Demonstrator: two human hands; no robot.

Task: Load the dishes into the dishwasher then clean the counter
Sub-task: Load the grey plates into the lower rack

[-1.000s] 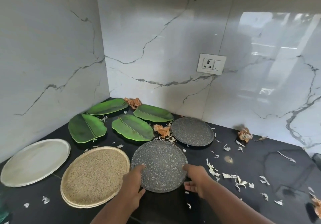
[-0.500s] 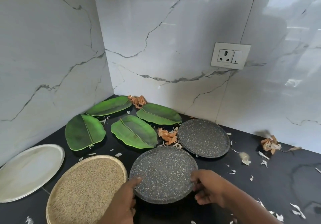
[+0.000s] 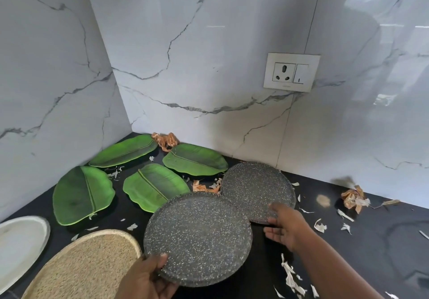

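Two round plates, near one [image 3: 197,238] & far one [image 3: 256,187]: dark grey w/ white speckles. Four leaf plates [image 3: 82,194]: bright green, ribbed down the middle. Big round plate [image 3: 88,266]: tan, grainy speckle. Plate at left edge [image 3: 21,243]: off-white. Counter [image 3: 371,240]: black. Walls [image 3: 209,66]: white marble, grey veins. Scraps [image 3: 290,275]: white; some orange-brown [image 3: 352,197].

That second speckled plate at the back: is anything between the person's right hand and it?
Nothing visible. The right hand is already at the near rim of the rear speckled plate, while the left hand holds the front speckled plate beside it.
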